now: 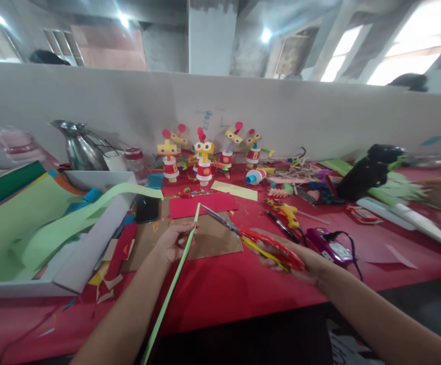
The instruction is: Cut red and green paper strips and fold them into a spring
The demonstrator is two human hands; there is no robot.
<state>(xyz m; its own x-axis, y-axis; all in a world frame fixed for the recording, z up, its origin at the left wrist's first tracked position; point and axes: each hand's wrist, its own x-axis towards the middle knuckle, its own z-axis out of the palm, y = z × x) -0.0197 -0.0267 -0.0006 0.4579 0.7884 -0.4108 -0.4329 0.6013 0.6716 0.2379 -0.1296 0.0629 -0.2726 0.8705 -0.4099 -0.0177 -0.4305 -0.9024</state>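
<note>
My left hand (176, 242) pinches a long, narrow light-green paper strip (177, 276) near its top, and the strip trails down past my forearm. In my right hand (277, 253) is a pair of scissors (271, 246) with red and yellow handles. Their metal blades point up and left, close to the strip's upper end but apart from it. Whether the blades are fully closed is hard to make out. Beneath both hands lie a brown cardboard piece (216, 235) and a red paper sheet (205, 204).
Several paper-cup figures (204, 170) stand at the back. On the left a white box (102, 228) holds coloured paper, near a steel jug (81, 147) and a phone (147, 208). Rightward lie a yellow glue gun (289, 215), a black marker (282, 226) and a purple corded box (329, 247).
</note>
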